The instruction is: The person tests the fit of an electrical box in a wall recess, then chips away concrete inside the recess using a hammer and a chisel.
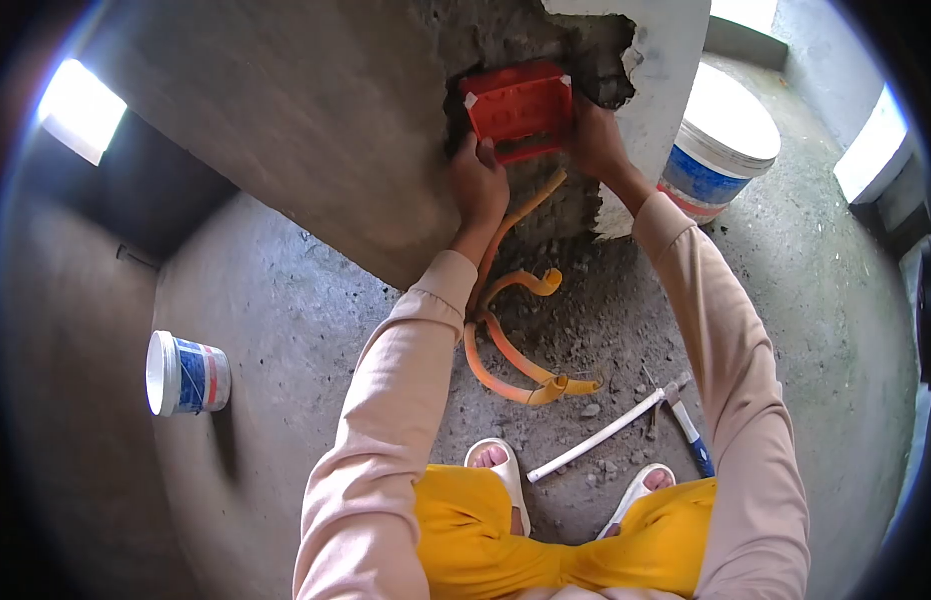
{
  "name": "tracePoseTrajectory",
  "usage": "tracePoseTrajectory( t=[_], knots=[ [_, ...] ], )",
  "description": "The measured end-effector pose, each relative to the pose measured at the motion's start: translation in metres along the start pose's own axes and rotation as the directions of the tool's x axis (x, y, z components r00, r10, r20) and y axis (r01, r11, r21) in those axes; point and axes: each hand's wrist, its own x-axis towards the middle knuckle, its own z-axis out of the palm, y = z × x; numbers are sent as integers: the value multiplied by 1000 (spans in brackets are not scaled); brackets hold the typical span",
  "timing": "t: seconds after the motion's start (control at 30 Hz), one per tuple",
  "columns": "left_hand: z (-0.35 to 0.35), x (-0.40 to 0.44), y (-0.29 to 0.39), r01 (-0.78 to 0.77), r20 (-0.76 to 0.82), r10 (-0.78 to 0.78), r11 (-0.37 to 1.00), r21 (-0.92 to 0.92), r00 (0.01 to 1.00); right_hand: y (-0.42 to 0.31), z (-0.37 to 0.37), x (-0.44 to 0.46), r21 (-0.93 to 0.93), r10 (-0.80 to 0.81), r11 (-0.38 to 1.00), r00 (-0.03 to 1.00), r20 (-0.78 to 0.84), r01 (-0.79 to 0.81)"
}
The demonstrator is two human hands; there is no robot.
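Note:
A red plastic box with an open front (pixel 521 105) sits within the rough broken hollow of the wall (pixel 456 40). My left hand (pixel 480 180) grips its lower left corner, with the thumb at the edge. At the box's right side, my right hand (pixel 594 138) holds the edge, its fingers partly hidden behind the box. Orange flexible conduits (pixel 501 345) come out below the hollow and curl over the rubble, and one end (pixel 546 190) points up just beneath the box.
On the floor near my feet lie a white pipe (pixel 596 434) and a hammer with a blue-and-white handle (pixel 692 432). A large white-and-blue bucket (pixel 721 140) stands at the right of the wall. Farther left is a smaller bucket (pixel 201 376).

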Motion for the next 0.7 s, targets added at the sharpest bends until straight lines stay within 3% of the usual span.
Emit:
tracePoseTrajectory(
  t=[0.03,0.07,0.1,0.13,0.3,0.47,0.53,0.57,0.63,0.7],
  knots=[
    [4,0,-5,32,-9,-32,998,-49,999,3,-1,-4,2,3,1000,1000,5,-3],
    [9,0,-12,34,-9,-34,998,-49,999,-2,-7,-4,27,103,994,990,91,-106],
    [12,0,-19,8,-11,-9,989,-146,1000,-2,-11,-5,43,199,977,964,179,-210],
    [15,0,-26,-19,-15,16,970,-244,1000,-3,-13,-5,41,200,977,963,179,-211],
    [1,-3,-15,-23,21,31,951,-308,999,0,-20,-4,84,355,913,880,317,-399],
    [0,-3,-21,-100,4,105,956,-277,994,18,-15,-9,177,297,915,901,315,-363],
    [2,-1,-29,53,129,-17,959,-277,991,23,-20,-12,199,259,924,916,306,-327],
    [4,-2,-27,51,143,-10,957,-284,990,16,-22,-11,173,255,933,918,303,-316],
    [5,-4,-22,43,70,-9,868,-495,997,11,-25,-13,145,258,940,920,294,-310],
    [7,-3,-24,23,63,7,884,-468,998,8,-25,-13,199,310,902,896,319,-383]
  ],
)
